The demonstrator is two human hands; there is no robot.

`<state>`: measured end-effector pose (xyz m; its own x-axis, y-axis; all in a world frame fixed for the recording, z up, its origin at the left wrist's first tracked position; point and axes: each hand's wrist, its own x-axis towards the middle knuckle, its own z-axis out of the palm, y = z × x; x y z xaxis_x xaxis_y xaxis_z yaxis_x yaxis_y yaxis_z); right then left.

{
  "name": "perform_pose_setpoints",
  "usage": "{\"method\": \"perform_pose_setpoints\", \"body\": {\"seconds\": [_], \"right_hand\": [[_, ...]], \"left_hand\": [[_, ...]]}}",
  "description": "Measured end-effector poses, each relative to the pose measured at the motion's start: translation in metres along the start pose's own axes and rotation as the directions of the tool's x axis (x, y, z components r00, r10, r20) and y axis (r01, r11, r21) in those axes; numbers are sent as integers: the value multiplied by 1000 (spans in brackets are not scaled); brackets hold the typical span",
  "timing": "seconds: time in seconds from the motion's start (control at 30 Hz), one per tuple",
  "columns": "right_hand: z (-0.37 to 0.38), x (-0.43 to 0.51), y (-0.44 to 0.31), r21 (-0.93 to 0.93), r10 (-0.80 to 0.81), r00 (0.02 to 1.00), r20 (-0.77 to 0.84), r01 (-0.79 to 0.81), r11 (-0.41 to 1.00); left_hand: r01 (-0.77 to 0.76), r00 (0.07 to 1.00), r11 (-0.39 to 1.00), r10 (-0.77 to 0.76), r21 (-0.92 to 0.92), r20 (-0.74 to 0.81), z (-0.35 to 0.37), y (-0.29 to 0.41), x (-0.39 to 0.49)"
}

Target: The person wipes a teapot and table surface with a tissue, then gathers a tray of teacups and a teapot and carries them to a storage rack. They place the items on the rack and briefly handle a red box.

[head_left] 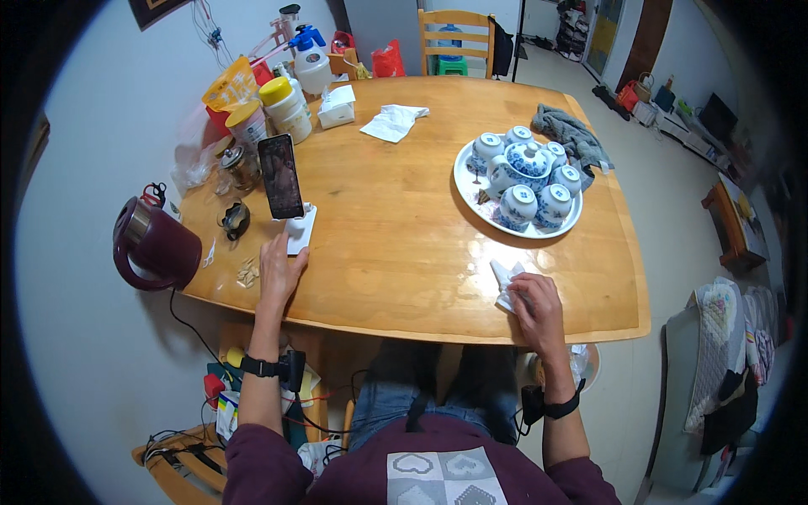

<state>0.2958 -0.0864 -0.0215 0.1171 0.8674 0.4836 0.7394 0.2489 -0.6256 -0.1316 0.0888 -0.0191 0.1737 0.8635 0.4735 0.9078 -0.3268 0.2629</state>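
Observation:
My left hand (pixel 279 265) rests at the white base of a phone stand (pixel 302 232), fingertips against its near edge; a smartphone (pixel 281 177) leans upright in the stand. With my right hand (pixel 536 306) I pinch a crumpled white tissue (pixel 506 284) on the wooden table (pixel 391 265), near its front edge. Beyond that hand is a round white tray (pixel 464 189) bearing a blue-and-white porcelain teapot (pixel 521 170) and several upturned cups (pixel 519 203). Whether my left fingers grip the base is hard to see.
An electric kettle (pixel 167 243), a dark glass cup (pixel 235 219) and small tan pieces (pixel 248 273) lie left. Jars (pixel 287 107), a spray bottle (pixel 314 69) and a tissue box (pixel 338 106) stand at back left. A white tissue (pixel 394 122) and grey towel (pixel 571 136) lie farther back.

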Motion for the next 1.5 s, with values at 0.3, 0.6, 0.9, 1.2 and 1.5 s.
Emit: {"method": "perform_pose_setpoints", "body": {"seconds": [0.3, 0.6, 0.9, 1.2, 1.5], "right_hand": [[0, 0, 2, -3, -11, 1000, 0, 11, 1000], [-3, 1, 1, 10, -38, 997, 72, 37, 999], [-13, 46, -33, 143, 149, 910, 387, -219, 965], [78, 102, -53, -62, -322, 608, 726, 523, 850], [108, 170, -32, -192, -204, 606, 769, 523, 831]], "left_hand": [[-56, 998, 998, 57, -42, 23, 23, 13, 30], [-35, 996, 998, 39, -51, 82, 24, 13, 29], [-24, 994, 995, 34, -101, 105, -2, 15, -43], [24, 981, 995, -5, -94, 193, -8, 19, -43], [16, 962, 998, 3, -68, 274, -19, 29, -31]]}}
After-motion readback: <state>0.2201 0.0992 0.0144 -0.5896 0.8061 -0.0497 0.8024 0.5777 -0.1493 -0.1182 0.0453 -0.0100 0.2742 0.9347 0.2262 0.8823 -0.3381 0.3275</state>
